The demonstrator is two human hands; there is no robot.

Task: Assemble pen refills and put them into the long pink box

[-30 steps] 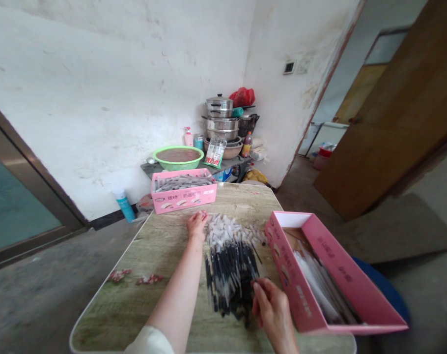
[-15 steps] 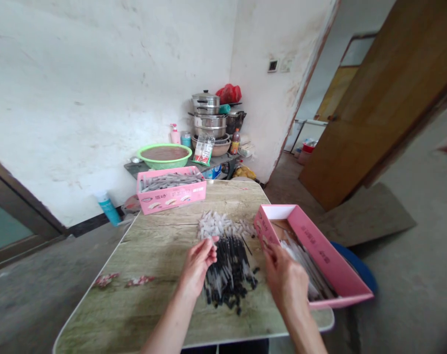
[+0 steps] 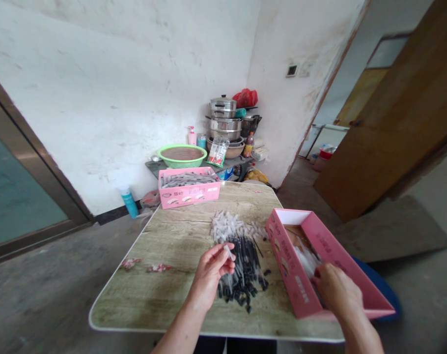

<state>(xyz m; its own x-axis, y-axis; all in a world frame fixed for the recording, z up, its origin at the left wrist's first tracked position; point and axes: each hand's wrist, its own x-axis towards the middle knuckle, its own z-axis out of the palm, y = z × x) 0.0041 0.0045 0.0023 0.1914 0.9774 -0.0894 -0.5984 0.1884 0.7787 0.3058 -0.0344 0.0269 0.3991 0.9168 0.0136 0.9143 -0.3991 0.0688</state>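
Note:
My left hand (image 3: 213, 273) is above the table, thumb and fingers pinched on a small translucent white cap (image 3: 229, 252). Just beyond it lies a heap of similar white caps (image 3: 227, 225). Beside and partly behind this hand, a bundle of thin black pen refills (image 3: 247, 255) is spread out, with black end pieces (image 3: 241, 295) towards me. At the right, my right hand (image 3: 337, 287) reaches into a long pink box (image 3: 288, 265), fingers closed down at the translucent tubes (image 3: 306, 258). Its fingertips are partly hidden, so I cannot make out what they grip.
Another pink box (image 3: 189, 194), full of greyish pens, stands at the table's far left corner. Behind are a green basin (image 3: 182, 162) of brownish liquid and stacked steel pots (image 3: 225, 128). The right-hand box overhangs the wooden-patterned table's (image 3: 164, 295) right edge.
My right hand has moved from the box's near-left wall to inside it, among the tubes. My left hand keeps its pinch, and the cap shows more plainly. The view has swung left.

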